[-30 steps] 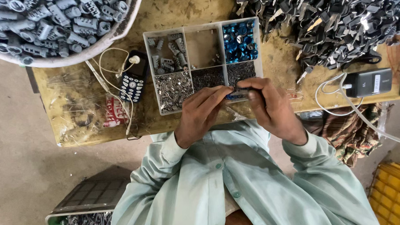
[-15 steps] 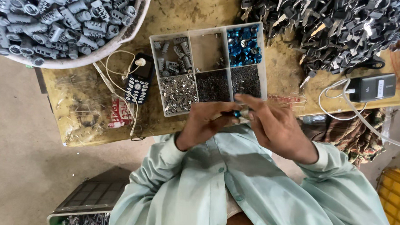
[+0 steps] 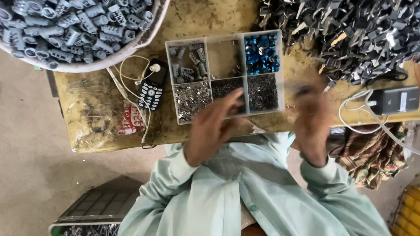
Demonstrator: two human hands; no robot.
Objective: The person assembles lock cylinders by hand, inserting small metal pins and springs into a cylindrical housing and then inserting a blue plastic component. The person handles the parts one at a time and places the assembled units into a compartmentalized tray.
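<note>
Item: clear plastic compartment tray, six cells in two rows, set at the near edge of the bench. We logged its contents as follows: small grey fittings in the cell at ten o'clock, a nearly bare cell at twelve, blue caps at two, bright metal bits at eight, and dark fine hardware at four.

Handling: we judged the loose pieces light, hard and small (likely to slip or scatter if tipped), best taken one at a time between fingertip and thumb. The tray itself looked thin-walled and stiff; we would take hold of it by the rim, both sides.

Left hand: over the tray's six o'clock edge, fingers spread and reaching toward the lower middle cell, nothing seen pinched in its grip.

Right hand: at the tray's four o'clock corner, heavily blurred; we could not tell whether its grip was spread or pinching anything.

Surroundings: a white basin of grey parts at ten o'clock on the bench, a heap of dark metal pieces at two, a keypad phone with a white cable at nine of the tray, a grey charger box at three.
</note>
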